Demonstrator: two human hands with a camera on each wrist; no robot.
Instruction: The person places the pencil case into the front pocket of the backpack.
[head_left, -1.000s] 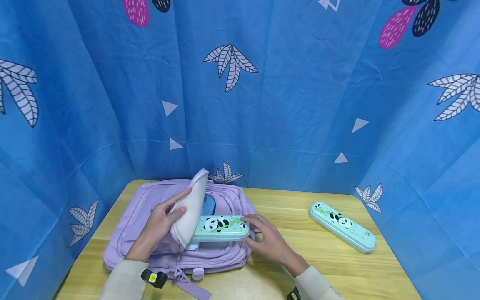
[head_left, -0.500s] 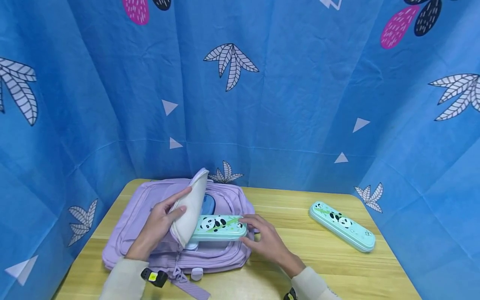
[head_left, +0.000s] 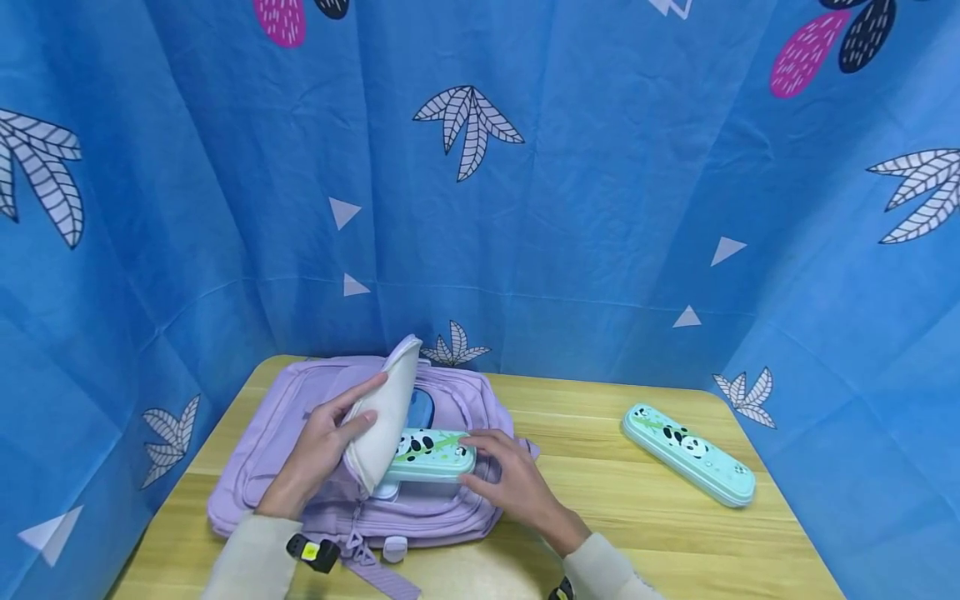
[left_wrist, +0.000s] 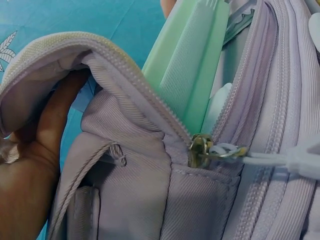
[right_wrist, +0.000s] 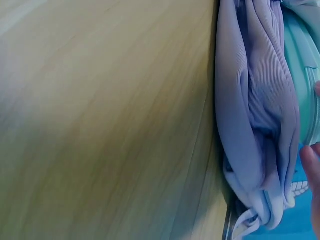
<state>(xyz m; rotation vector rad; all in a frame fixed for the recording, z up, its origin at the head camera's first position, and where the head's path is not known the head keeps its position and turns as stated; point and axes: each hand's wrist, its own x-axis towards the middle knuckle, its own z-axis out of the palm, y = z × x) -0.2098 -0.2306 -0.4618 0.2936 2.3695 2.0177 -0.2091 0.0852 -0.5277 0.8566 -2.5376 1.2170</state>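
Observation:
A lilac backpack (head_left: 288, 408) lies on the table, its front pocket unzipped. My left hand (head_left: 318, 446) grips the pocket flap (head_left: 384, 421) and holds it raised, the white lining facing right. In the left wrist view, those fingers curl under the zipped edge (left_wrist: 117, 55). A mint-green pencil case (head_left: 431, 457) with a panda print is partly inside the pocket, its left end hidden behind the flap. My right hand (head_left: 516, 482) pinches its right end between thumb and fingers. In the right wrist view, the case (right_wrist: 304, 85) shows past the backpack's lilac fabric (right_wrist: 257, 105).
A second mint panda pencil case (head_left: 688, 456) lies at the right of the wooden table (head_left: 570, 417). Something blue (head_left: 421, 408) shows behind the flap. A lilac strap (head_left: 382, 577) trails toward the front edge. Blue curtain (head_left: 480, 250) surrounds the table's back and sides.
My right hand has moved left, sliding the pencil case further under the flap, so less of its panda print shows. My left hand keeps the flap raised in about the same place.

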